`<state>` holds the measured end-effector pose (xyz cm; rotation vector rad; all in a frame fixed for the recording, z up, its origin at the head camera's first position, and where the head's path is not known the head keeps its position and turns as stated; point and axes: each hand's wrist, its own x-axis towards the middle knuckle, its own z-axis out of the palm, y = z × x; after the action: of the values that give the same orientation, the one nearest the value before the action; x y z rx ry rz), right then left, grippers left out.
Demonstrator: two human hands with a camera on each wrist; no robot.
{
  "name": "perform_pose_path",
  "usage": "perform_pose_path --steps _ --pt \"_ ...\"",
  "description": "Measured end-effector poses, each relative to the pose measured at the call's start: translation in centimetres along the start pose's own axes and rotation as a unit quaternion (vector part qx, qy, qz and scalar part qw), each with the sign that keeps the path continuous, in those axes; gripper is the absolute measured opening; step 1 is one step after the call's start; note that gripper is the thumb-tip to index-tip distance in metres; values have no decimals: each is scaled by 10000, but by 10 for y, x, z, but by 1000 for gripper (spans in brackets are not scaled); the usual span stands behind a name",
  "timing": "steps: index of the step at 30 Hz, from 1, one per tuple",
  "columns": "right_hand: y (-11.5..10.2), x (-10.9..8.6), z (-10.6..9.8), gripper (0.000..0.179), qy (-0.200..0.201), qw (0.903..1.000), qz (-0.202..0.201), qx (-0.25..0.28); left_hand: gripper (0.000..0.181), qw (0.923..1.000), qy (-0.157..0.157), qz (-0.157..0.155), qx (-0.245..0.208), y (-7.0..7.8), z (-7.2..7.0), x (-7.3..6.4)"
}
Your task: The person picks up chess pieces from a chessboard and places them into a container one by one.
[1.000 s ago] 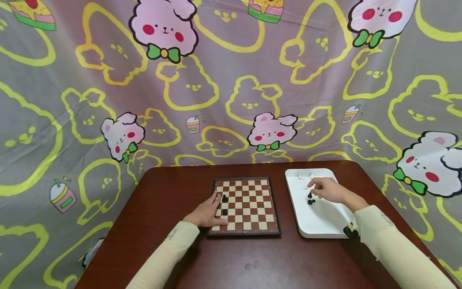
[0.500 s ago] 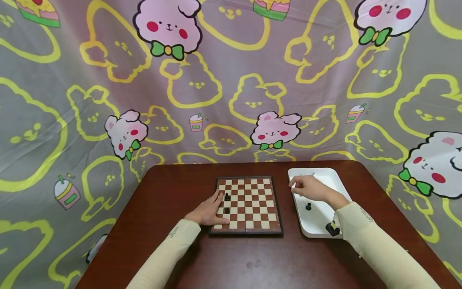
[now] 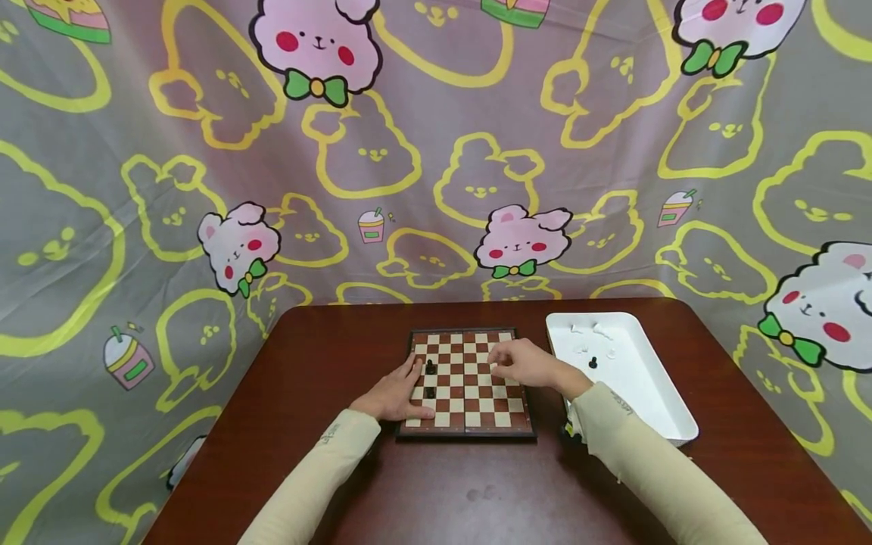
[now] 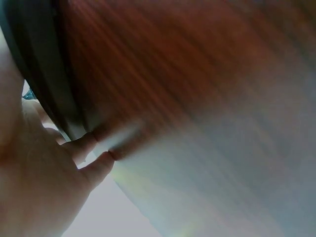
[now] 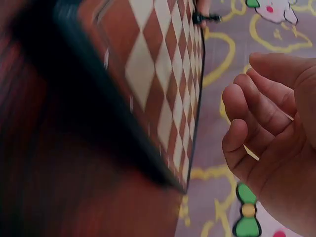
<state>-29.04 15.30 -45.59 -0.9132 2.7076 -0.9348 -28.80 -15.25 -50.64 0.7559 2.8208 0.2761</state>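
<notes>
My left hand [image 3: 397,393] lies along the left side of the chessboard [image 3: 477,407], its fingers spread and its thumb near the front left corner. In the left wrist view, the left fingers [image 4: 101,168] rest beside the board's dark edge [image 4: 42,59]. Close to those fingers, a black chess pawn [image 3: 431,367] and another black chess piece [image 3: 429,393] stand on the squares. Over the right half of the board is my right hand [image 3: 527,363], fingers curled with thumb and forefinger close together. Whether a small piece sits between those tips is hidden in both views.
A white tray [image 3: 647,393] stands right of the board, holding one black chess piece [image 3: 593,362] and several white pieces [image 3: 599,331]. Brown tabletop [image 3: 477,492] lies in front. A patterned cloth [image 3: 409,189] hangs behind the table.
My right hand has moved left from the tray to above the board. Fewer black pieces show in the tray than a second ago. My left hand has stayed on the board.
</notes>
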Motion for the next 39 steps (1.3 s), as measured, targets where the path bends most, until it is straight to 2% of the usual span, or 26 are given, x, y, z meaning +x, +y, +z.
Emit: perform_pose_path --steps 8,16,22,29,34,39 --pt "-24 28 33 15 -140 9993 -107 320 112 10000 -29 -16 4 0 0 -1" --pt "-34 46 57 10 -325 9970 -243 654 112 10000 20 1 82 1 1 -2" --pt "-38 55 68 13 -347 9969 -420 574 111 9999 36 -12 132 0 0 -1" --pt "-42 62 72 17 -487 9961 -318 656 112 9999 -38 -49 138 0 0 1" --pt "-41 66 77 18 -684 9961 -332 449 112 9999 -55 -26 133 -1 1 1" --pt "-40 68 80 14 -668 9963 -482 244 112 9999 -71 -47 129 -1 2 2"
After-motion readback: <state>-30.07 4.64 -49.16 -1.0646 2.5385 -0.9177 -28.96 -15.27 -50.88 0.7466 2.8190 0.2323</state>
